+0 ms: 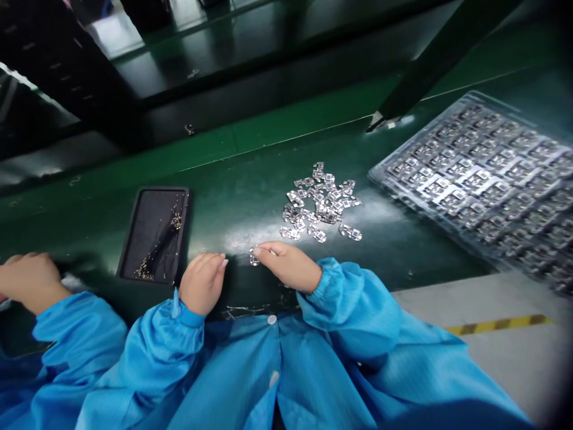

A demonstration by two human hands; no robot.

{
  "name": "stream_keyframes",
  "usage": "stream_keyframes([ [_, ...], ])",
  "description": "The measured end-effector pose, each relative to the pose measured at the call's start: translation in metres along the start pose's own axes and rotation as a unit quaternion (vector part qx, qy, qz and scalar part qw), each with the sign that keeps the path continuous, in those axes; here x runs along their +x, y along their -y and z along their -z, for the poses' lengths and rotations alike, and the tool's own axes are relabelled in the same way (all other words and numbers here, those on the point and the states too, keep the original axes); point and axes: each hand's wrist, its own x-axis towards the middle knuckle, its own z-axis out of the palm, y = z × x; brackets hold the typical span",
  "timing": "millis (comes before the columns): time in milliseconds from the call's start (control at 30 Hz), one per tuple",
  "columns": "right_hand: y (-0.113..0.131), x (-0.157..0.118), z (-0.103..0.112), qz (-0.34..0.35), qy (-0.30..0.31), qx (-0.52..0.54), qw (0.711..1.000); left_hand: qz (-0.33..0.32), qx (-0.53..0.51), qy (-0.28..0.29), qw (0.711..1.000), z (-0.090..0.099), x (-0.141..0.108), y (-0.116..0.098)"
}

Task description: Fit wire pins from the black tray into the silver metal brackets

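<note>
Pinching metal clip (253, 257), right fingers (268, 248) closed, left hand (202, 283) open by black tray's edge (185, 230)

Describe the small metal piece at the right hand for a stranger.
On the dark green workbench, find the loose heap of small silver metal parts. Just below it, the right hand holds a single silver part, set apart from the heap.

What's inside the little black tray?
The black tray holds a dark cloth with tiny gold bits on it. Anything under the cloth is covered, so I can't see it.
</note>
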Motion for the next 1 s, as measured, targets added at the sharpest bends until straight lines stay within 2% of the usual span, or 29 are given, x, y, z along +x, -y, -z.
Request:
stream_keyframes([
  [200,-0.007,-0.008,0.002,-0.089,0.058,0.044,0.993,0.012,-0.013,0.027,0.999,-0.012,-0.005,-0.005],
  [367,-0.012,-0.009,-0.001,-0.156,0.11,0.093,0.977,0.005,-0.02,0.031,0.999,-0.026,-0.006,-0.022],
  [500,-0.012,-0.005,-0.005,-0.184,0.115,0.179,0.96,-0.011,-0.024,0.008,1.0,-0.035,-0.004,-0.032],
  [600,-0.012,0.001,-0.007,-0.195,0.049,0.24,0.95,-0.001,-0.012,-0.024,1.0,-0.042,-0.002,-0.032],
  [700,-0.016,0.008,-0.01,-0.16,-0.082,0.257,0.95,0.035,0.015,-0.011,0.999,-0.049,0.0,-0.028],
  [767,-0.019,0.011,-0.014,-0.108,-0.155,0.232,0.954,0.05,0.035,0.004,0.998,-0.053,0.0,-0.026],
  [867,-0.024,0.011,-0.02,0.007,-0.24,0.157,0.958,0.052,0.052,0.015,0.997,-0.056,-0.001,-0.026],
  [1000,-0.033,0.01,-0.03,0.152,-0.315,0.081,0.933,0.055,0.057,0.025,0.996,-0.055,0.0,-0.027],
])
